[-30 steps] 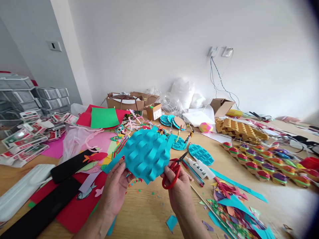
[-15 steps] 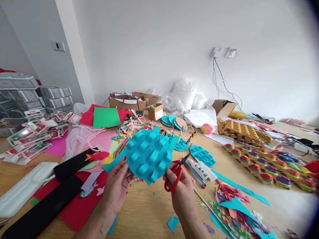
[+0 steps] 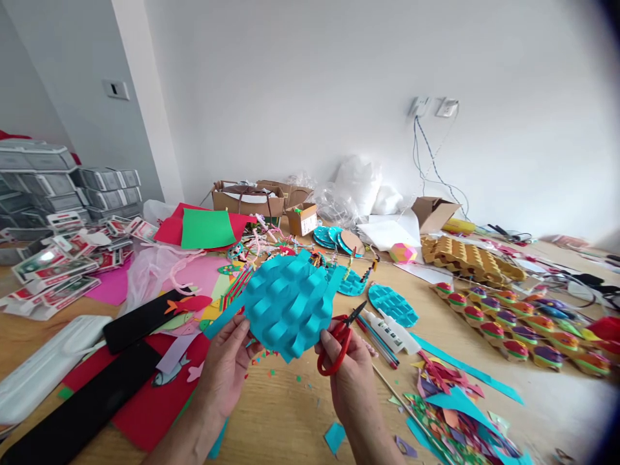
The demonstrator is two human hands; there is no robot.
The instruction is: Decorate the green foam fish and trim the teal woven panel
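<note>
Between both hands, raised over the table, is a round blue woven paper piece (image 3: 289, 303) with raised wavy strips and loose strip ends. My left hand (image 3: 231, 352) pinches its left lower edge between thumb and fingers. At the opposite edge my right hand (image 3: 346, 361) grips it with the thumb and also carries red-handled scissors (image 3: 339, 345), their dark blades pointing up and to the right. Beyond the right hand lie a white glue bottle (image 3: 387, 330) and a flat blue woven disc (image 3: 393, 305). Some fingertips are hidden behind the paper.
On the left are red paper (image 3: 145, 413), black cases (image 3: 92, 407) and a white case (image 3: 48, 365). To the right lie coloured paper scraps (image 3: 460, 420), a painted egg tray (image 3: 523, 326) and plain egg trays (image 3: 469, 258). Cardboard boxes (image 3: 249, 199) stand along the wall.
The blue woven piece and both hands stay almost in place, with a very slight shift. The grip and the scissors look the same.
</note>
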